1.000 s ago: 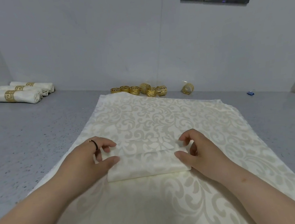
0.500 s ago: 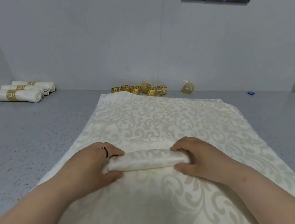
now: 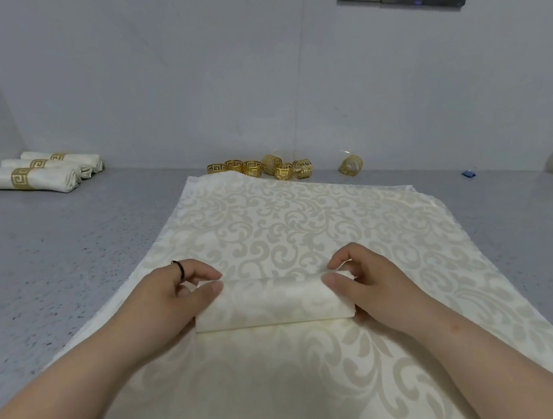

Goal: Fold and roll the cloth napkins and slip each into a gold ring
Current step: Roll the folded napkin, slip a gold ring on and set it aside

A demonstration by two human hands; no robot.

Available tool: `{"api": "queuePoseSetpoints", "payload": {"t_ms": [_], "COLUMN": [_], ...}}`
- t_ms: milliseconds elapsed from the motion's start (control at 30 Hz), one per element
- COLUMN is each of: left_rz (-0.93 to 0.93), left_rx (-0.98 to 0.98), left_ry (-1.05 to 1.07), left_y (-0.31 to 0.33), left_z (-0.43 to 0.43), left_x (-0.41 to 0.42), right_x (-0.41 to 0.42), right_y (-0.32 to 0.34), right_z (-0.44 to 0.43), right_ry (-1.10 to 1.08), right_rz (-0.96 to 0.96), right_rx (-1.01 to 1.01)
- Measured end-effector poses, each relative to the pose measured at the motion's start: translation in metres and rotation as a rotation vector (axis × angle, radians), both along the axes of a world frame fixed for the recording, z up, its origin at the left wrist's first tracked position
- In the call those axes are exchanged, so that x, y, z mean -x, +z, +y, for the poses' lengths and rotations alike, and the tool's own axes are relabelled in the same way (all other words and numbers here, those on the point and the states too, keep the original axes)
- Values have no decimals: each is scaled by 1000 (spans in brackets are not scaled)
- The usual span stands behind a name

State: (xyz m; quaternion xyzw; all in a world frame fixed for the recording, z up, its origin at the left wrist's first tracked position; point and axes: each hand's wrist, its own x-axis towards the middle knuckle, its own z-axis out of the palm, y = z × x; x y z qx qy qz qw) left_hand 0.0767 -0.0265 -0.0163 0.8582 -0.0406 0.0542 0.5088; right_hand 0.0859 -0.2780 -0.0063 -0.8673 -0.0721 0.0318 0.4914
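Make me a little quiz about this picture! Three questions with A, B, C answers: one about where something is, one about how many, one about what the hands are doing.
1. Where are the loose gold rings?
A. By the back wall
B. On the roll
C. In a hand

2. How many finished napkins lie far left?
A. One
B. Three
C. Six

3. What are the left hand and right hand doing?
A. Resting apart
B. Holding rings
C. Gripping the napkin roll's ends

Answers: 1 A, they sit along the wall. 2 B, three ringed rolls side by side. 3 C, fingers curl over each end.
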Motion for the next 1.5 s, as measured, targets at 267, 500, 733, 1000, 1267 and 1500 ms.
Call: {"api": "queuePoseSetpoints", "payload": {"t_ms": [267, 500, 733, 1000, 1267, 1500], "left_rz": [-465, -673, -676, -685, -677, -540], "left_rx": [-537, -839, -834, -771, -761, -783], "left_ry": [-7, -261, -244, -279, -311, -302], "left_y": [-5, -15, -22, -20, -22, -1], "left_z": [-6, -17, -17, -17, -18, -29], "left_x": [-5, -7, -12, -12, -14, -9], "right_x": [-8, -11, -1, -2, -13, -10], "right_y": [-14, -16, -3, 7, 9, 5], "right_z": [12, 12, -4, 7, 6, 11], "right_ry": [-144, -109, 218, 266, 205, 209], "right_rz": [-247, -320, -771, -450, -68, -190], "right_rx": [293, 384, 552, 667, 278, 406]}}
